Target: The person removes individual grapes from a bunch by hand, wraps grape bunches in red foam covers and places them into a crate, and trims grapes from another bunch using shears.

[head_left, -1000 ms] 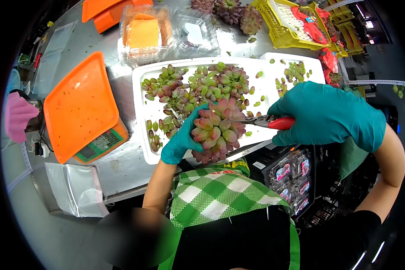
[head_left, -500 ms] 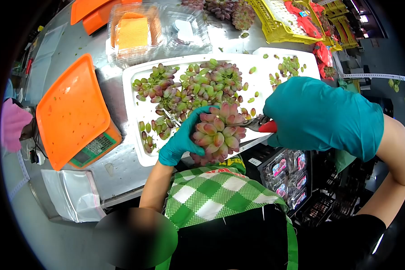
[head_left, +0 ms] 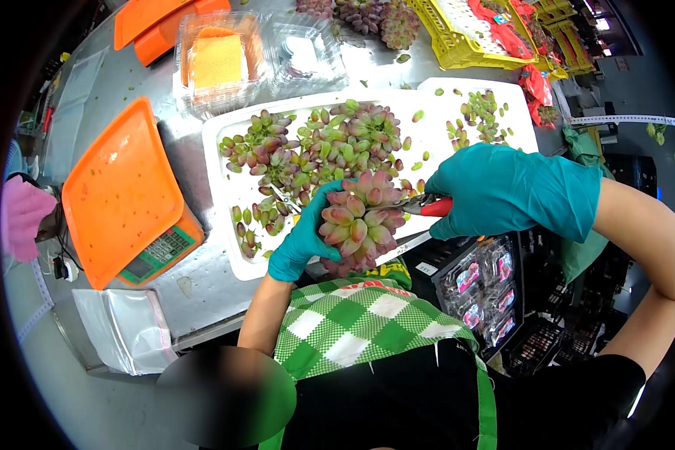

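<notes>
A large pink and green succulent [head_left: 358,221] is held by my left hand [head_left: 305,234], in a teal glove, over the front edge of a white tray [head_left: 219,225]. My right hand [head_left: 476,193], also gloved, is closed round red-handled cutters [head_left: 436,207]. Their metal end reaches the right side of the plant, and the tips are hidden among its leaves. Behind the plant, several green and purple succulents [head_left: 345,139] and loose leaves lie in the tray.
An orange-topped scale [head_left: 124,191] stands at the left, above a clear plastic bag [head_left: 131,330]. Clear plastic boxes [head_left: 221,64] are behind the tray. A yellow crate [head_left: 446,45] stands at the back right. Black crates [head_left: 536,345] are low at the right.
My right hand has lowered and turned slightly, with its wrist and forearm further left. The cutters stay at the plant. My left hand still holds the succulent, nearly unmoved.
</notes>
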### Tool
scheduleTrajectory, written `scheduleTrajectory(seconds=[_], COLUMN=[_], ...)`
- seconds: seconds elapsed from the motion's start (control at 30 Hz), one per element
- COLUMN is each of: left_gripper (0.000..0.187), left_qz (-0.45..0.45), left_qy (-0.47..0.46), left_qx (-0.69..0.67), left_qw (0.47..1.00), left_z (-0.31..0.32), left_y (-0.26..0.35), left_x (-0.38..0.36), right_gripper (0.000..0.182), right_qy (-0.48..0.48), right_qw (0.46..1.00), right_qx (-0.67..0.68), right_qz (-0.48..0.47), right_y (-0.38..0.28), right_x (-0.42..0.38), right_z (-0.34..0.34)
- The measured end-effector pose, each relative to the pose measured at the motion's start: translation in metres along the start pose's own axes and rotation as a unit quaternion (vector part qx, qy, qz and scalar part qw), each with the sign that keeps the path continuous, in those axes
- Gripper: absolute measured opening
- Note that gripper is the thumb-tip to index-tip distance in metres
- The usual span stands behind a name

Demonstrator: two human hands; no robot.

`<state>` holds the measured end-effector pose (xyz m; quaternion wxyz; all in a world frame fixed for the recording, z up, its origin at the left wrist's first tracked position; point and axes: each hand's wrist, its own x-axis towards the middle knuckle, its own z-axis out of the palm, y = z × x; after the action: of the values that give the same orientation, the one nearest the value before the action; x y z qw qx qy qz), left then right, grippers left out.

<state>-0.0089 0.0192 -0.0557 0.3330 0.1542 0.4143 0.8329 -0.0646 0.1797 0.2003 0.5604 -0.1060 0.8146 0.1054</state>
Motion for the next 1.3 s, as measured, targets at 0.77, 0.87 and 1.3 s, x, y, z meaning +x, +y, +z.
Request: scheduleTrajectory(seconds=[0.77, 0.87, 1.3], left_gripper=[0.089, 0.089, 0.073], left_qz=[0.047, 0.051, 0.050], left_qy=[0.074, 0.124, 0.177], left_qx=[-0.399, -0.324, -0.236], left_qw=[0.913, 0.937, 0.954], left_z=[0.004, 0.012, 0.031], left_y=[0.004, 0.017, 0.025], left_x=[0.012, 0.012, 0.007], right_gripper=[0.066, 0.068, 0.063], right_qy=[0.298, 0.326, 0.504], right_qw=[0.788, 0.685, 0.516], right_qx=[0.524, 0.631, 0.654], right_qz=[-0.123, -0.164, -0.230], right_y=[0.019, 0.002, -0.032], right_x=[0.079, 0.101, 0.125], right_z=[0.098, 0.115, 0.141])
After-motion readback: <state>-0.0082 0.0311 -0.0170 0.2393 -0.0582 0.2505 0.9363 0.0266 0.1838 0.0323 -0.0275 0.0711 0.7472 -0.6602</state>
